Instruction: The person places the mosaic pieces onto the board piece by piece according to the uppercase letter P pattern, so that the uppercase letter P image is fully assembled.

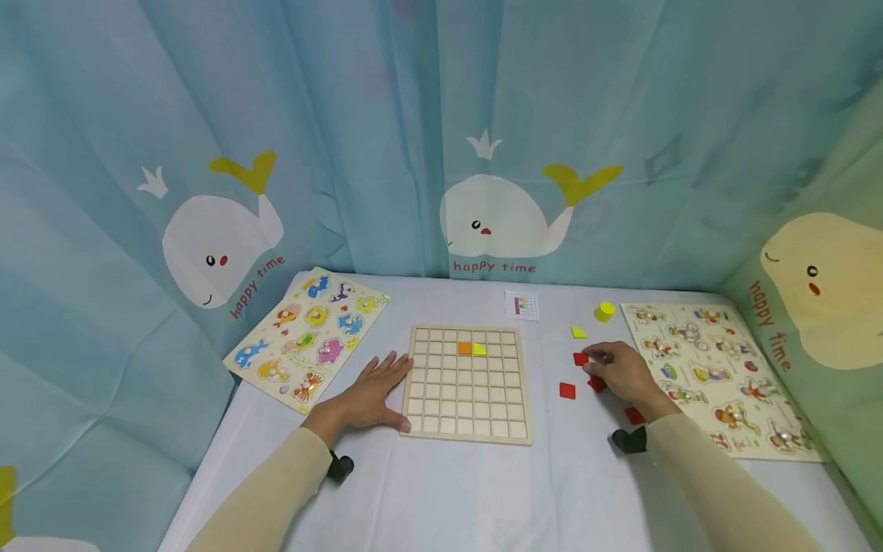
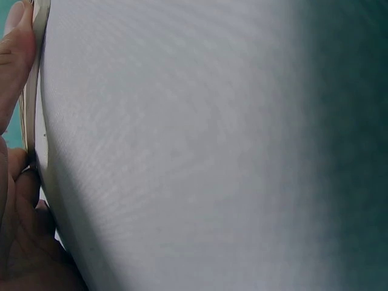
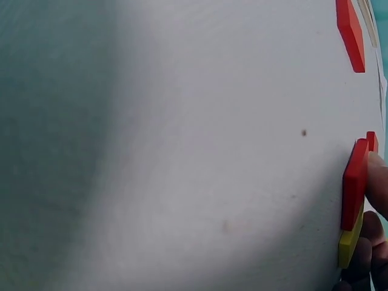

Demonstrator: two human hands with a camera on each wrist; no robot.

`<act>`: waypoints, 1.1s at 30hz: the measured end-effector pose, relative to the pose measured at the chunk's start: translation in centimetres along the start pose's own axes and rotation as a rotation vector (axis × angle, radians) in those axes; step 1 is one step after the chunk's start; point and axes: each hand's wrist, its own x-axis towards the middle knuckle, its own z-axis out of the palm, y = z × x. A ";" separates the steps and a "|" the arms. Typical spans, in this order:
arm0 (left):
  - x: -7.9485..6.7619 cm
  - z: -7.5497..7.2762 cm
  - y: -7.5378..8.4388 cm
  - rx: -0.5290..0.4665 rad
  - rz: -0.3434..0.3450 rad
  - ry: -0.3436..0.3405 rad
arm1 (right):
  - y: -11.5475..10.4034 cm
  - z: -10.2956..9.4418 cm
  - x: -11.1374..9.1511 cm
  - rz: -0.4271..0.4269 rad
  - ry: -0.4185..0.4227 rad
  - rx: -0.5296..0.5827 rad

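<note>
In the head view a wooden grid board (image 1: 467, 399) lies at the middle of the table. An orange square tile (image 1: 465, 348) and a yellow tile (image 1: 479, 349) sit in adjoining cells of its second row. My left hand (image 1: 372, 392) lies spread along the board's left edge, thumb at the near corner. To the right of the board, my right hand (image 1: 623, 374) pinches a red tile (image 1: 581, 359) between thumb and index finger. A second red tile (image 1: 596, 384) shows partly under that hand. In the right wrist view a yellow piece (image 3: 350, 247) lies just below a red tile (image 3: 355, 182).
More red tiles, one nearer the board (image 1: 567, 391), lie around the right hand. Beyond are a yellow tile (image 1: 579, 332), a yellow cylinder (image 1: 605, 311) and a printed pattern card (image 1: 522, 305). Picture-puzzle boards flank the table, animals (image 1: 306, 337) left and figures (image 1: 717, 395) right.
</note>
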 end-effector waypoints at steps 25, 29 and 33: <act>0.0 -0.1 -0.1 -0.008 0.016 -0.004 | -0.2 0.0 0.2 -0.013 -0.019 -0.028; 0.0 -0.1 -0.1 -0.004 0.019 -0.009 | -0.2 -0.2 0.3 -0.047 0.004 -0.037; 0.0 -0.2 0.0 -0.007 0.017 -0.011 | -0.2 -0.4 0.2 -0.065 0.023 -0.017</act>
